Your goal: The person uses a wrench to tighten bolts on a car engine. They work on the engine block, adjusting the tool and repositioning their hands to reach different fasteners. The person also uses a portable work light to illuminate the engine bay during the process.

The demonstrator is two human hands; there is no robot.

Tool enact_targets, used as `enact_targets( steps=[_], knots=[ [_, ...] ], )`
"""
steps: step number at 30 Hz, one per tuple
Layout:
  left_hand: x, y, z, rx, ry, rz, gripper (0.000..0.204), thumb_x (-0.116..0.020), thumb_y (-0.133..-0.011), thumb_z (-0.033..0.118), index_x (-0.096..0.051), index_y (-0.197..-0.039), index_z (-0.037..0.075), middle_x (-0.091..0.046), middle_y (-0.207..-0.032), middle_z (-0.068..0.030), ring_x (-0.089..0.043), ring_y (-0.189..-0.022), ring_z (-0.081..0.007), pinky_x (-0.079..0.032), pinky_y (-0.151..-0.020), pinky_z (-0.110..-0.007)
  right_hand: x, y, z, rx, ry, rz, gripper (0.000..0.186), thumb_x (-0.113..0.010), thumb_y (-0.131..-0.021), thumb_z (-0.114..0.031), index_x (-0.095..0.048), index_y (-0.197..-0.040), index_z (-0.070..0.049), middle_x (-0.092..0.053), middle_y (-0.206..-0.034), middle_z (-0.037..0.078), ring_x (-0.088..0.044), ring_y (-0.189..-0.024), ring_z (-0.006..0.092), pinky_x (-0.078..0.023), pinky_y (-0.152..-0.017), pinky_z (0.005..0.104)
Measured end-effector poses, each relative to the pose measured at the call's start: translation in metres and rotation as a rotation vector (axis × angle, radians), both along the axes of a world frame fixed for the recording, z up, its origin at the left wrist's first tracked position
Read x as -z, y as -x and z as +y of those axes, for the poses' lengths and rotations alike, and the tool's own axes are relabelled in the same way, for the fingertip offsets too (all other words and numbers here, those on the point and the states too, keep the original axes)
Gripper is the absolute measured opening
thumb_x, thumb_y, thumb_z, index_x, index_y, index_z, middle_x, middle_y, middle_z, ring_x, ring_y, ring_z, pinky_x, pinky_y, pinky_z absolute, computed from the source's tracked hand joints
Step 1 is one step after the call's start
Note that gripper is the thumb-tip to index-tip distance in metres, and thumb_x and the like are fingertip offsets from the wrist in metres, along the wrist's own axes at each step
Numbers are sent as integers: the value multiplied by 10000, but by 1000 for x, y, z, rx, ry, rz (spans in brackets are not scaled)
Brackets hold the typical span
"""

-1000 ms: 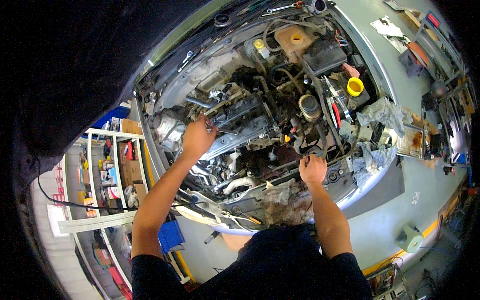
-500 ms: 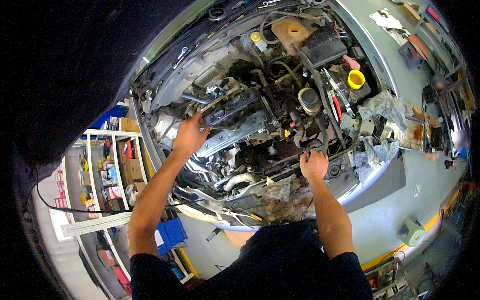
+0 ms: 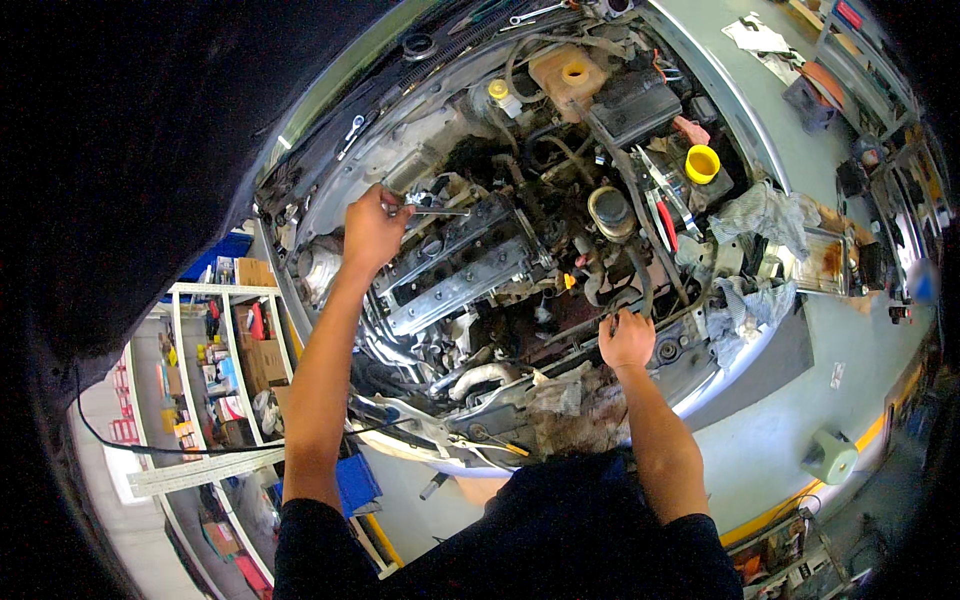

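Observation:
My left hand [image 3: 372, 232] is closed on a slim metal rod-like tool [image 3: 440, 211], which points right above the far side of the engine's valve cover [image 3: 470, 255]. Its exact kind is too small to make out. Near the front of the engine bay, my right hand [image 3: 627, 340] has its fingers curled over the front frame, beside a dark hose [image 3: 642, 275]. What its fingertips grip is hidden.
Pliers with red handles [image 3: 662, 218] and a yellow cap [image 3: 702, 164] lie right of the engine. Grey rags [image 3: 765, 215] drape over the right fender side. A ratchet [image 3: 351, 136] rests along the far edge. Shelves [image 3: 235, 365] stand at left, a green stool [image 3: 830, 457] at lower right.
My left hand has moved up and away over the engine, lifting the rod-like tool off the valve cover area. My right hand stays at the front frame. The view has shifted slightly.

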State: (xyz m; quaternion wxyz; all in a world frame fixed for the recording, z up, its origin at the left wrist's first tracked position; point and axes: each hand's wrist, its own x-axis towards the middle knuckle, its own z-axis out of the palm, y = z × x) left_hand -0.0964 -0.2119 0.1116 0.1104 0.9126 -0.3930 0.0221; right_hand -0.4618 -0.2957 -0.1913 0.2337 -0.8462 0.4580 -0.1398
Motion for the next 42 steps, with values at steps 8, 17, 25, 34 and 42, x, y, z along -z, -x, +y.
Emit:
enact_targets(
  steps=[8, 17, 25, 34, 42],
  knots=[
    [31, -12, -21, -17, -28, 84, 301, -831, -815, 218, -627, -877, 6, -696, -757, -208, -691, -737, -391, -527, -702, -463, 5, 0, 0, 12, 47, -51, 284, -617, -853, -319, -637, -764, -49, -680, -779, 153, -643, -809, 354, -483, -808, 494],
    [33, -9, -21, 112, -43, -27, 306, -816, -836, 231, -616, -911, 12, -659, -666, -198, -673, -663, -382, -516, -677, -471, -2, -1, -1, -2, 57, -35, 278, -612, -855, -309, -641, -758, -50, -683, -770, 145, -640, -791, 343, -481, -789, 491],
    [32, -11, -25, 127, -53, -43, 282, -809, -826, 212, -616, -883, 15, -649, -655, -207, -671, -675, -402, -511, -673, -488, 2, 0, -1, 8, 77, -44, 268, -625, -847, -302, -643, -738, -58, -679, -760, 143, -640, -773, 335, -478, -765, 488],
    [43, -79, -2, -82, -14, 76, 314, -848, -783, 245, -696, -882, -12, -703, -752, -191, -699, -705, -344, -526, -664, -428, -2, -1, -1, -13, 86, -68, 232, -607, -857, -243, -606, -723, -54, -655, -730, 135, -605, -726, 338, -460, -738, 470],
    [49, -111, 13, -313, 139, 568, 280, -831, -841, 231, -668, -856, 3, -486, -546, -3, -434, -425, -106, -284, -389, -315, 2, -1, -2, -7, 53, -29, 276, -603, -863, -317, -631, -753, -65, -677, -770, 141, -641, -780, 339, -475, -767, 469]
  ],
)
